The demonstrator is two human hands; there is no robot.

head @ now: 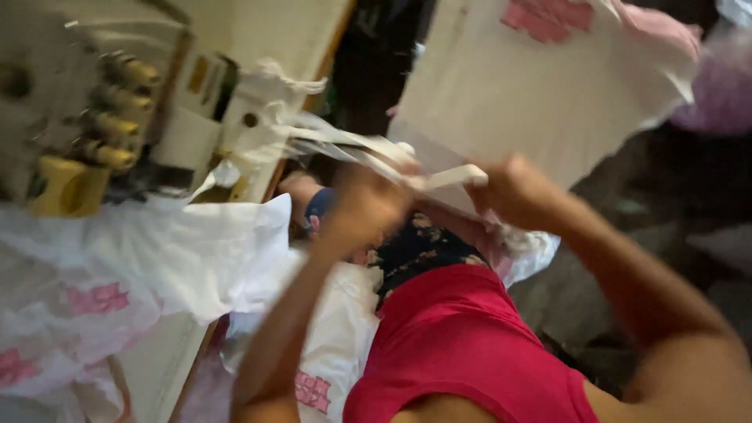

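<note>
This looks like a small garment sewing workshop. An industrial sewing machine (86, 117) with a row of yellowish thread-tension knobs (117, 110) stands on a pale tabletop (290, 31), and heaps of cut white fabric pieces (157, 258) with pink printed patches lie on it and beside it. Another large white printed panel (540, 86) is held up in front of the seated person.

Sewing machine (86, 117) left, garment pile (141, 266) before it, held cloth (540, 86) right.
</note>
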